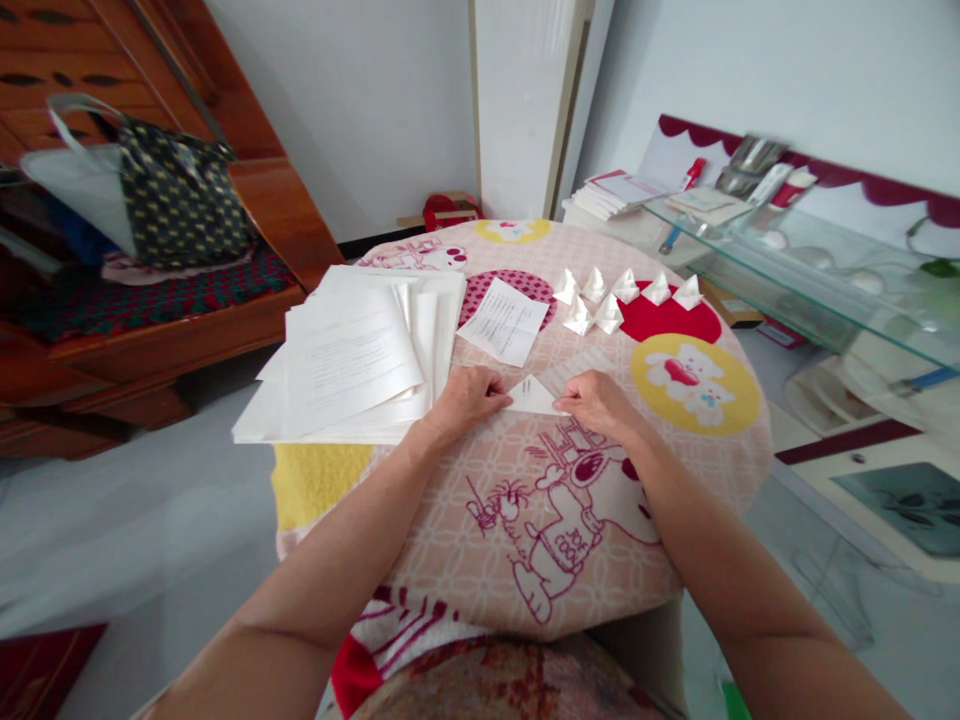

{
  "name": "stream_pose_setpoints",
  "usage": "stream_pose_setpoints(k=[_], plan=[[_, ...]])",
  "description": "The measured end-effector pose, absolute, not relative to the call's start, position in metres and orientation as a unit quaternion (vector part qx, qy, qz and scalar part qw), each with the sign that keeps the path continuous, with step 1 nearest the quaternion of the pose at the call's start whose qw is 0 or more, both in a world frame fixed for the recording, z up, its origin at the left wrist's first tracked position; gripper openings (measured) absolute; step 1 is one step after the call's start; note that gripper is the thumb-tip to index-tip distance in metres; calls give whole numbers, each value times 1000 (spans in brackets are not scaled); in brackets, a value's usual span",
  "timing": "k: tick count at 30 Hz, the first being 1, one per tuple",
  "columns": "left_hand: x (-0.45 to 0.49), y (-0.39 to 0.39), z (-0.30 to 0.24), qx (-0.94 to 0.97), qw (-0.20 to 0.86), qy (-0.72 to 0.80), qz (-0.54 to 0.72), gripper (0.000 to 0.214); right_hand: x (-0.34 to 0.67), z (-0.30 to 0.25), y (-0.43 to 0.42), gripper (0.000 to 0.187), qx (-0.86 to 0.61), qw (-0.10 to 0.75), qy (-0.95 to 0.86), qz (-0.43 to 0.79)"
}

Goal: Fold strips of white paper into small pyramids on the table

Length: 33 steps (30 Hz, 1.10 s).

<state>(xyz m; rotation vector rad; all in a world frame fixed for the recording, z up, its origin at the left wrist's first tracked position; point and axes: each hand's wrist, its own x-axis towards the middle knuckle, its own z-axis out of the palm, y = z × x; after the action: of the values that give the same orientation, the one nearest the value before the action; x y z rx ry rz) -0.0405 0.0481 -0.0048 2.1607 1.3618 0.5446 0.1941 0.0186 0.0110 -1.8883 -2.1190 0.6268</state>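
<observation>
A small white paper folded into a triangle (pixel 531 394) lies on the pink cartoon cloth of the round table (pixel 480 520). My left hand (pixel 469 398) pinches its left edge with curled fingers. My right hand (pixel 598 403) pinches its right edge, fingers closed on the paper. Just left of my left hand spreads a loose stack of white sheets (pixel 352 355). A single printed sheet (pixel 504 320) lies beyond the hands. Several small folded paper pieces (pixel 622 297) stand in two rows at the table's far side.
A wooden bench (pixel 150 330) with a dark patterned bag (pixel 176 195) stands to the left. A glass shelf (pixel 817 270) with bottles and papers runs along the right. A stack of books (pixel 619 192) sits behind the table. The floor is grey.
</observation>
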Motion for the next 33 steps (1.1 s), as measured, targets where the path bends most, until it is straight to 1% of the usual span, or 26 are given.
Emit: stream_pose_setpoints(k=[11,19,31,33], plan=[[-40,50,-8,801,263,503,192,12,194,9,20,33,-650,103,-725,204],[-40,51,-8,795,279,503,194,10,193,9,21,24,-656,76,-727,186],[-39,52,-14,826,216,489,177,10,188,13,19,21,-668,56,-720,176],[-39,51,-17,836,191,477,191,6,188,14,19,21,-674,51,-717,171]])
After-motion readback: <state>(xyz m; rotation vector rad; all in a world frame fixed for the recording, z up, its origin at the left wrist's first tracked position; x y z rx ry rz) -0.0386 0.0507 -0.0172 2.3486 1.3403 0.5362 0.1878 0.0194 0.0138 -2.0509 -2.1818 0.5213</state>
